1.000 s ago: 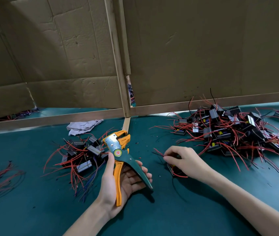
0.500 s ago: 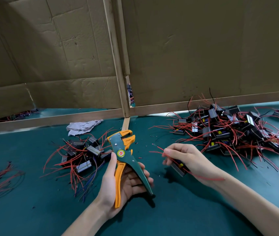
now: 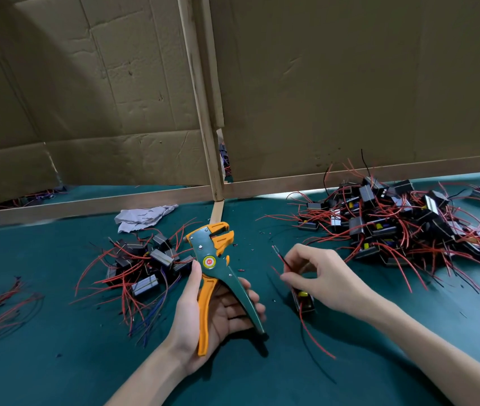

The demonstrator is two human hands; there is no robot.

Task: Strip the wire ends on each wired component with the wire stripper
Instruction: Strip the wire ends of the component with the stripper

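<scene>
**A:** Where is the wire stripper (image 3: 208,262), and who has it?

**B:** The left hand (image 3: 221,312) grips it over the green table (image 3: 57,361). The thumb lies along the orange handle and the fingers curl round the green one. The handles stand spread, so I judge it is not squeezed. Its long axis runs from the wrist away from the person, and the orange jaws at the far end gape toward the right.

**A:** And the piece to be stripped?

**B:** The right hand (image 3: 326,276) pinches a red and a black lead, the wires (image 3: 279,254), between thumb and fingertips. Their tips poke up and to the left. The wired component (image 3: 304,300), a small dark block with a yellow part, hangs below that hand, and further leads trail toward the person.

**A:** So which way must things travel?

**B:** The tips lie right of the stripper's head, a little nearer the person, apart from it but pointing roughly at it. The right hand is the nearer one. I'd say a short push leftward would feed them in, if the wires meet the jaws crosswise.

**A:** Are the tips bare?

**B:** Too small to tell.

**A:** What else is around?

**B:** A large heap of components (image 3: 394,227) to the right, a smaller heap (image 3: 145,268) just left of the stripper, a crumpled rag (image 3: 142,215), and cardboard walls (image 3: 350,83) behind.
</scene>
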